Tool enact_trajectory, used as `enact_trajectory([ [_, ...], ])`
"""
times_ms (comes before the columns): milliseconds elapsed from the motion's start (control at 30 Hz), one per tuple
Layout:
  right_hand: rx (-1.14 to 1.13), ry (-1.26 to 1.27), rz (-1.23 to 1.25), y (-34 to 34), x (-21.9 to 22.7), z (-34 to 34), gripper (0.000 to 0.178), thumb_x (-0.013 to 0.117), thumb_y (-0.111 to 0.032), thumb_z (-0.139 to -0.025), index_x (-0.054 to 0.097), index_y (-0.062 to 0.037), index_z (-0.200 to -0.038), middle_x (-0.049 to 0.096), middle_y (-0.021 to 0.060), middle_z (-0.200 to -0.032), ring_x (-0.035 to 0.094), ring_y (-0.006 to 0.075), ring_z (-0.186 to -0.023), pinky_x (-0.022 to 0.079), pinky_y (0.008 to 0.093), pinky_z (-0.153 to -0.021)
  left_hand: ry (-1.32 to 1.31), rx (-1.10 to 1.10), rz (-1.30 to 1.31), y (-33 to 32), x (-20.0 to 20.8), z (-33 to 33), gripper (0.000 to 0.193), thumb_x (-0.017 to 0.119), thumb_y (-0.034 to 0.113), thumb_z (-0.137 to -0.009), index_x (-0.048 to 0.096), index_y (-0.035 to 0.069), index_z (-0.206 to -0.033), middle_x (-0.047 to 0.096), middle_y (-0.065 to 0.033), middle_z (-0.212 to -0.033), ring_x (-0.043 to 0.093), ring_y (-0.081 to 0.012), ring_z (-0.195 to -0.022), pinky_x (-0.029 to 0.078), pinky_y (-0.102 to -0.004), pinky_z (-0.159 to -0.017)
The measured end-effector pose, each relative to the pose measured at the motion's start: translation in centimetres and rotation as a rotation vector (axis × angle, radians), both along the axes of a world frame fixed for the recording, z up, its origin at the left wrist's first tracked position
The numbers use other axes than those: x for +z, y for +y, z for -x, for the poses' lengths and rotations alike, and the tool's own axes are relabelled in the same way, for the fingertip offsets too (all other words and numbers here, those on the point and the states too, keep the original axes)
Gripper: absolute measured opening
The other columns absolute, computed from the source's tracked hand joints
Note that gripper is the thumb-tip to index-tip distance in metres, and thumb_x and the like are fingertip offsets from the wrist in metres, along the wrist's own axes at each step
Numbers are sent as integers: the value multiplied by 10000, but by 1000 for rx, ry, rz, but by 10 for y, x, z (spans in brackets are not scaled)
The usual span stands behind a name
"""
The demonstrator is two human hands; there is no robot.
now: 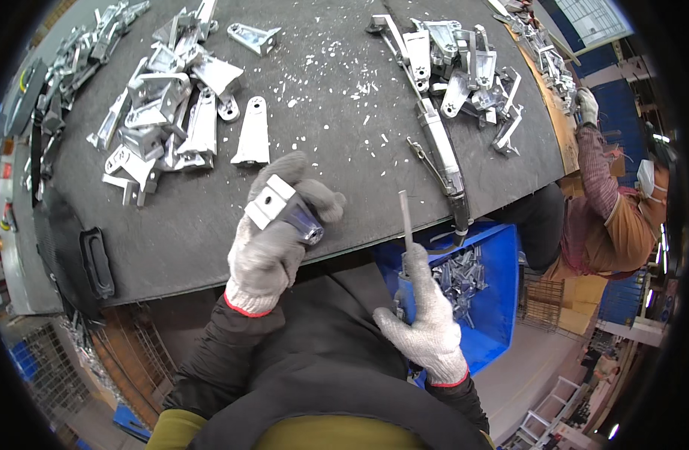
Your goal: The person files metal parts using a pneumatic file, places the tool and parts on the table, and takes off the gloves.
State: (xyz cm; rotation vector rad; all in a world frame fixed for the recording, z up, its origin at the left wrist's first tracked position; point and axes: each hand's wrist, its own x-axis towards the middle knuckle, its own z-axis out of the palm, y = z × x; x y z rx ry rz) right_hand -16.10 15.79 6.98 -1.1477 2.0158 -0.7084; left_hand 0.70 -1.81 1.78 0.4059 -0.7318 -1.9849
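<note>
My left hand [263,253] is pinching a bracket [281,205] while my right hand [428,324], thumb spread, is gripping a tool [406,217].

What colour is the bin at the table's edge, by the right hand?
The bin is blue, inside walls included; it shows best in the head view.

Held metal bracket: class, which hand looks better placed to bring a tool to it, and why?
The right hand, most likely: it grips a slim metal tool with its far end free. The left hand is occupied holding the metal bracket.
</note>
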Motion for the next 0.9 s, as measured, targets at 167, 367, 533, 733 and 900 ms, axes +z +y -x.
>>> enact_trajectory([
  [167,94,89,-101,-10,-10,-4,925,799,-279,-836,314,-218,-1622,612,198,-948,684,366,-764,569,455,-709,372,-23,-260,-11,8,-2,687,635,232,-935,347,-40,-1495,617,-213,-1234,635,-391,-1170,417,-604,-1128],
  [367,154,161,-215,-16,-11,-5,942,777,-281,-832,285,-162,-1626,637,205,-963,692,359,-805,564,459,-737,468,-67,-285,-13,17,5,675,645,284,-956,375,-28,-1491,607,-177,-1255,618,-393,-1193,331,-631,-1188],
  [533,205,124,-213,-17,-5,4,891,734,-358,-875,273,-218,-1625,619,263,-990,675,445,-796,573,509,-743,-52,-258,-227,-40,42,42,587,658,188,-987,408,-58,-1458,652,-229,-1167,703,-369,-1011,575,-550,-948],
  [733,252,142,-296,-22,-2,5,911,697,-417,-883,210,-265,-1637,634,274,-1050,689,487,-862,581,547,-774,-402,-278,335,-108,68,180,287,721,164,-949,587,39,-1170,614,-70,-822,640,-174,-756,581,-361,-775],
  [900,238,147,-291,-21,-5,0,1045,771,-391,-823,156,-240,-1654,631,252,-1030,682,444,-891,558,520,-793,-910,377,1226,-124,99,199,365,667,273,-966,584,57,-1249,633,-87,-966,650,-181,-891,550,-342,-783],
])
